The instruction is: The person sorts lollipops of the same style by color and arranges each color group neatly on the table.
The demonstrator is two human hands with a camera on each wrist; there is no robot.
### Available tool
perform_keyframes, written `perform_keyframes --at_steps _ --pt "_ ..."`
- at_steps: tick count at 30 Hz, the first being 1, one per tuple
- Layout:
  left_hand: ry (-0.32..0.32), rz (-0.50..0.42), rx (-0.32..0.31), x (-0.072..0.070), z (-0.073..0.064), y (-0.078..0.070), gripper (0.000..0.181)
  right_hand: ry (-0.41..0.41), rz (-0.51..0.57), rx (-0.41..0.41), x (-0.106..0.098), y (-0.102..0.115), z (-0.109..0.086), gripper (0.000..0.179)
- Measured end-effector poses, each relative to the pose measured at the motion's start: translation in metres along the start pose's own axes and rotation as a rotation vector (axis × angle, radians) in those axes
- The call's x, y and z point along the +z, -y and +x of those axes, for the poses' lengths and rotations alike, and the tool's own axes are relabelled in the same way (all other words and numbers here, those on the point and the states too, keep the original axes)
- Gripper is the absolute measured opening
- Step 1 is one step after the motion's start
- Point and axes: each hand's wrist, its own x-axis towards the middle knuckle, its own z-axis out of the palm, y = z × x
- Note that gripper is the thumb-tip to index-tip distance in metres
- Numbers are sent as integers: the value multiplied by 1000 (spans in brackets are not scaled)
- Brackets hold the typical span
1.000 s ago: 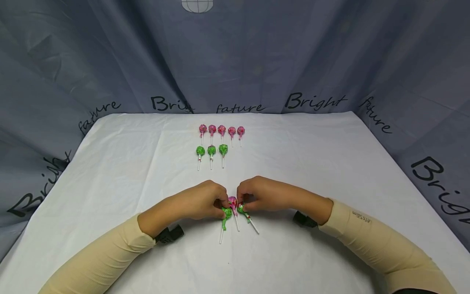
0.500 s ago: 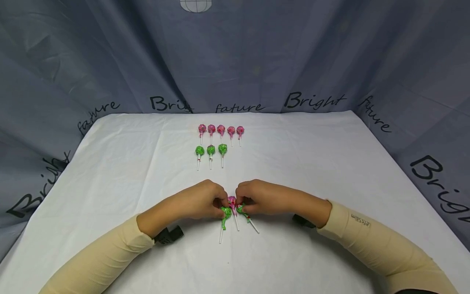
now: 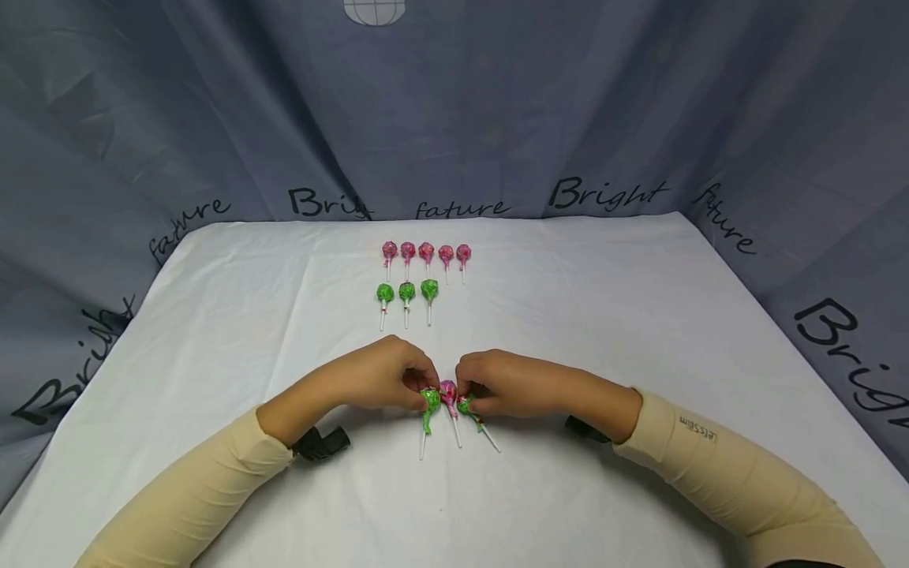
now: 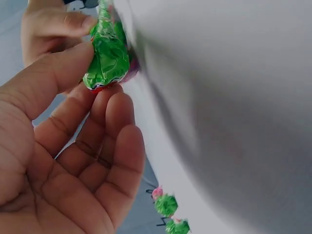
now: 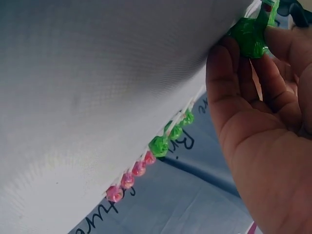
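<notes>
My left hand (image 3: 379,375) pinches a green-wrapped lollipop (image 4: 111,61) by its head, thumb on one side and fingertips on the other. Its white stick points down toward me in the head view. Just right of it lies a pink lollipop (image 3: 449,391), between the two hands. My right hand (image 3: 507,384) holds a second green lollipop (image 5: 249,38) at its head between thumb and fingers, the stick slanting down to the right. The fingertips of both hands are right beside the pink head.
Farther back on the white tablecloth (image 3: 604,300) lies a row of several pink lollipops (image 3: 426,251). In front of it is a row of three green lollipops (image 3: 407,291), sticks toward me. A grey printed curtain (image 3: 454,118) stands behind the table.
My left hand has moved slightly up and left with its green lollipop, widening the gap to the pink one. The right hand has dropped slightly and keeps hold of its lollipop.
</notes>
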Motion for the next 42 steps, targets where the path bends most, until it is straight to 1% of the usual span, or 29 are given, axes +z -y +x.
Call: perform_keyframes --at_steps 3,5,11,18,22,24,26,28,32,34,37,39,42 --pt "-11 -18 0 -5 1 1 15 -1 -6 4 -1 1 0 12" --pt "-9 -32 -14 -6 2 2 14 -1 -9 4 -1 2 -1 12" --pt "10 -50 -51 -3 4 5 13 -5 -11 -6 -2 2 -1 11" --pt "43 -40 -50 0 10 5 14 -8 -4 8 -2 2 -2 9" --pt "58 -52 -75 -1 10 4 14 -9 1 -4 -1 1 -2 10" --pt "52 -54 -87 -3 11 3 14 -7 -2 -8 -1 1 -2 10" --pt "33 -50 -95 -8 11 3 14 -4 -6 -3 0 1 -1 9" --pt "-2 -45 -96 -15 13 3 14 -1 -14 -3 0 1 -1 9" --pt "-76 -13 -60 -35 23 5 15 0 -26 -5 -1 0 -1 8" --pt "-103 1 -37 -45 30 8 16 -2 -29 -7 0 0 -1 8" --pt "-125 12 -9 -60 44 16 16 -5 -23 -3 0 0 -1 8" --pt "-137 6 -13 -68 53 21 17 -7 -17 1 0 0 -2 8" --pt "-141 8 -49 -78 67 26 18 -6 -9 -2 0 1 -1 8"
